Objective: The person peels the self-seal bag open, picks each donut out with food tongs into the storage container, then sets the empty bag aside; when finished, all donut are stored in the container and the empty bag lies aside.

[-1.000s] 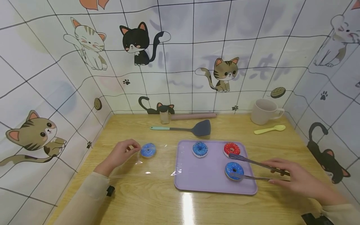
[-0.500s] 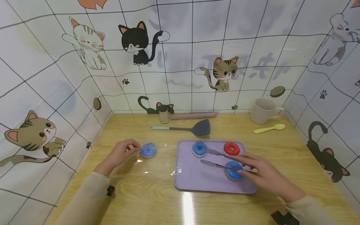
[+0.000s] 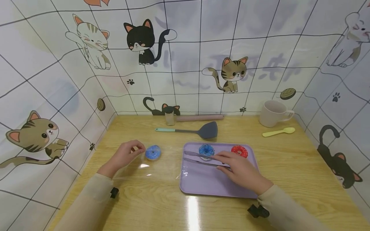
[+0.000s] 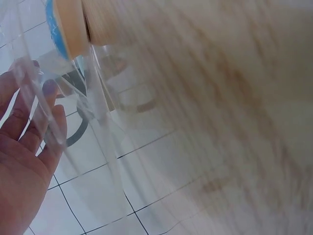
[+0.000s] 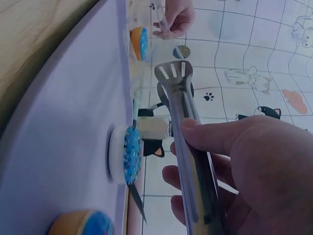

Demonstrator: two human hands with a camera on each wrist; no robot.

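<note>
My left hand point(image 3: 125, 155) pinches the edge of a clear plastic bag point(image 3: 170, 166) on the table's left. Through the plastic shows a light blue toy donut point(image 3: 153, 152), close by the fingertips. My right hand point(image 3: 242, 170) grips metal tongs point(image 5: 188, 147) above a lilac tray point(image 3: 196, 187). Their tips are spread apart and point left, over the tray's left part. On the tray sit a blue sprinkled donut point(image 3: 206, 149), partly behind the tongs, and a red sprinkled donut point(image 3: 239, 150). A blue glazed donut point(image 5: 90, 226) there is hidden by my right hand in the head view.
Behind the tray lies a spatula point(image 3: 206, 130). A small shaker jar point(image 3: 170, 118) and a rolling pin point(image 3: 200, 118) are along the back wall. At the back right, a mug point(image 3: 271, 114) stands behind a yellow spoon point(image 3: 278, 132).
My right hand has carried the tongs leftward across the tray, from the red and glazed donuts to the tray's left part. The left hand has stayed at the plastic bag.
</note>
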